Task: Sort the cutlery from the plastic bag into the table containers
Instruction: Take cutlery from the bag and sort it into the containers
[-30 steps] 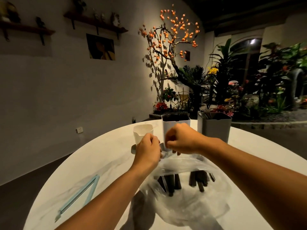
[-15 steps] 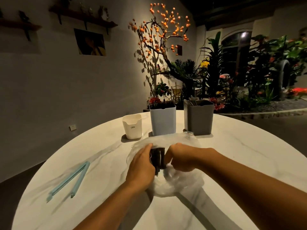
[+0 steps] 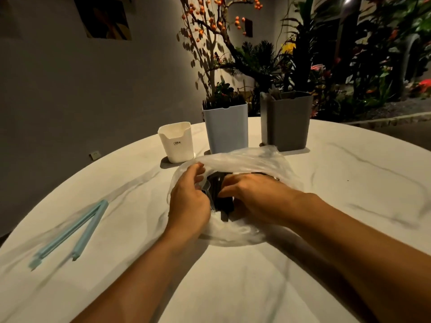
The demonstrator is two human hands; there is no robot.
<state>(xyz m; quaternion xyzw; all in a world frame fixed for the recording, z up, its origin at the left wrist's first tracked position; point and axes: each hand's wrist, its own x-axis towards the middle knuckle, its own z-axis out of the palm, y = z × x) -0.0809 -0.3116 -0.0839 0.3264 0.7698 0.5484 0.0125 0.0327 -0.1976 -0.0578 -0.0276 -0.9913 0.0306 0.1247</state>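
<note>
Plastic bag (image 3: 245,159), left hand (image 3: 189,197) and right hand (image 3: 251,194) curled inside

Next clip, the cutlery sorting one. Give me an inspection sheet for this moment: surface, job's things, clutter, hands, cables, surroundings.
Surface: round white table with grey veining.
Job's things: clear plastic bag lies open on the table, dark cutlery inside; white container, pale blue container and grey container stand in a row behind it; dark items show at the blue one's rim.
Clutter: light blue clip sticks lie left of the bag.
Hands: left hand grips the bag's edge; right hand reaches among the cutlery, its grasp hidden.
Cables: nothing seen.
Surroundings: dim wall with a picture and a wall socket; an orange-berried tree and plants behind.
</note>
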